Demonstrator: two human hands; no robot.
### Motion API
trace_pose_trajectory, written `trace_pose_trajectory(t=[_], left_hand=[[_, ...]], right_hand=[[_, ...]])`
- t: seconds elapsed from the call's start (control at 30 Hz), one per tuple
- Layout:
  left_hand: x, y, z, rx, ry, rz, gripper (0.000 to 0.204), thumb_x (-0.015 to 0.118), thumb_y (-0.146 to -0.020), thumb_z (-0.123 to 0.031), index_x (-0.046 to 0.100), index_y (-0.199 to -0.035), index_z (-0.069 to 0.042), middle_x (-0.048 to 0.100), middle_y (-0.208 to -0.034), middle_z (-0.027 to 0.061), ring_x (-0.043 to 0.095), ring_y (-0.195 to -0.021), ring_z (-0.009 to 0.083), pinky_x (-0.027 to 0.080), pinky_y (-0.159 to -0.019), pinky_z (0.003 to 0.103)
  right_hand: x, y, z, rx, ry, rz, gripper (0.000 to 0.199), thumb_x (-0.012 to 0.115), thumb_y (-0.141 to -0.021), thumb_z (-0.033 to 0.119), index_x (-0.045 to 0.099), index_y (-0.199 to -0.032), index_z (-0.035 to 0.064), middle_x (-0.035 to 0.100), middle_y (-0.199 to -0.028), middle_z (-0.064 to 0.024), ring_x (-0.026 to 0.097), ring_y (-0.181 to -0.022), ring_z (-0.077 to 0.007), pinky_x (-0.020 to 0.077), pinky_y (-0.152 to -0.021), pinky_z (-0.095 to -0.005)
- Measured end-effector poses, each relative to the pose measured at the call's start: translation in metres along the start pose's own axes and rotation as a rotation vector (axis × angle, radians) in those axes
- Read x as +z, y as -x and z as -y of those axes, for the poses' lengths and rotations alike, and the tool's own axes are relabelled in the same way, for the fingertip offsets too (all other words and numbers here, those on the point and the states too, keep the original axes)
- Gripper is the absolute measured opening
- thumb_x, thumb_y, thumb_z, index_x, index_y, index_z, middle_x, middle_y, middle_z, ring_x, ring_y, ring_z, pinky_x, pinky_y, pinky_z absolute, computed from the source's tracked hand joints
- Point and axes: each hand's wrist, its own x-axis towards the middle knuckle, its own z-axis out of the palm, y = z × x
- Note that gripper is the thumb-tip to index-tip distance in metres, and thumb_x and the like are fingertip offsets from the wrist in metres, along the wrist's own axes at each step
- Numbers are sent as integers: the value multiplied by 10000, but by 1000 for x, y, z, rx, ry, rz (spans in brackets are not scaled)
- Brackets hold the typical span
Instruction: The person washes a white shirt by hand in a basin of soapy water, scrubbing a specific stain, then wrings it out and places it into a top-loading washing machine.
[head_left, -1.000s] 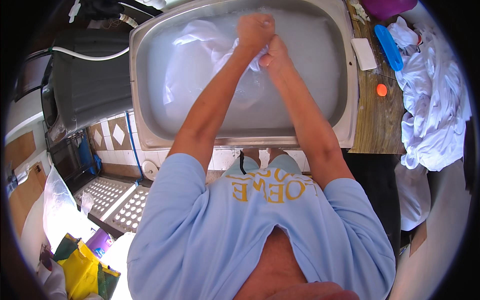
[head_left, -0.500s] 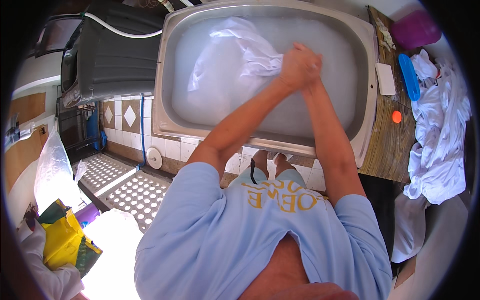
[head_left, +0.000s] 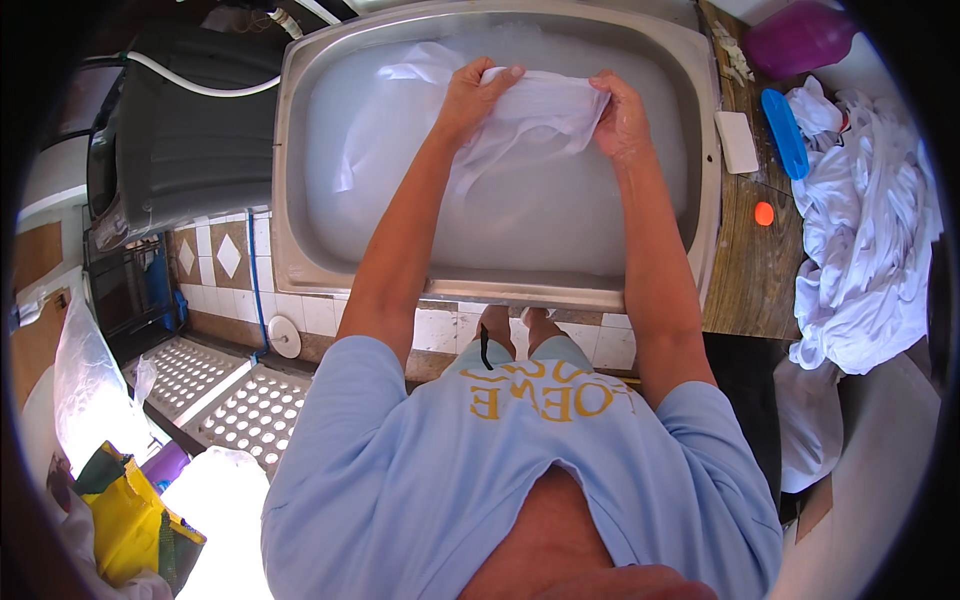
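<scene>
A white wet cloth (head_left: 545, 105) is stretched between my two hands over a sink (head_left: 284, 180) of cloudy grey water. My left hand (head_left: 474, 100) pinches its left end, thumb on top. Its right end is gripped in my right hand (head_left: 620, 118), the fingers curled over the edge. Below the held strip the fabric hangs thin and see-through into the water. More white cloth (head_left: 415, 65) floats to the left of my left hand, partly under the surface; whether it is the same piece I cannot tell.
Right of the sink, a wooden counter (head_left: 750, 285) carries a white bar (head_left: 737, 142), a blue brush-like piece (head_left: 785, 133), an orange cap (head_left: 764, 213), a purple container (head_left: 800, 38) and heaped white laundry (head_left: 860, 250). A dark grey ribbed tub (head_left: 195, 130) stands left, with a white hose (head_left: 200, 85).
My hands were clasped together over bunched cloth; now they are apart, with the cloth spread between them. The left hand moved left. The whole view shifted slightly.
</scene>
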Motion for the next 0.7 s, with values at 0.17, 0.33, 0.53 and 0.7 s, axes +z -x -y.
trace_pose_trajectory(t=[0.17, 0.33, 0.53, 0.7], left_hand=[[-5, -3, 9, 144, 254, -17, 259, 632, -882, -302, 515, -762, -105, 398, -578, -84, 320, -510, -2, 266, -440, 182], [1, 2, -6, 135, 251, -13, 237, 608, -899, -297, 516, -789, -108, 379, -595, -102, 277, -502, -1, 221, -434, 183], [3, -2, 1, 152, 141, -36, 218, 656, -863, -246, 527, -784, -90, 447, -622, -68, 378, -548, 28, 336, -481, 206], [-12, 5, -15, -65, 144, 183, 183, 700, -803, -172, 557, -799, -57, 584, -738, 1, 543, -664, 86, 465, -605, 242]], right_hand=[[12, 3, 6, -46, 71, 85, 78, 595, -722, 72, 518, -721, 89, 545, -744, -14, 500, -725, -132, 413, -697, -273], [15, 8, 9, -75, 68, 143, 105, 611, -727, 37, 519, -743, 84, 576, -766, -18, 523, -715, -120, 427, -678, -260], [10, 2, 7, -99, 224, 111, 170, 663, -721, 29, 507, -738, 94, 605, -809, -25, 539, -724, -110, 433, -672, -249], [15, 6, 9, -144, 263, 149, 197, 677, -717, 15, 501, -735, 101, 619, -863, -42, 538, -739, -107, 433, -677, -245]])
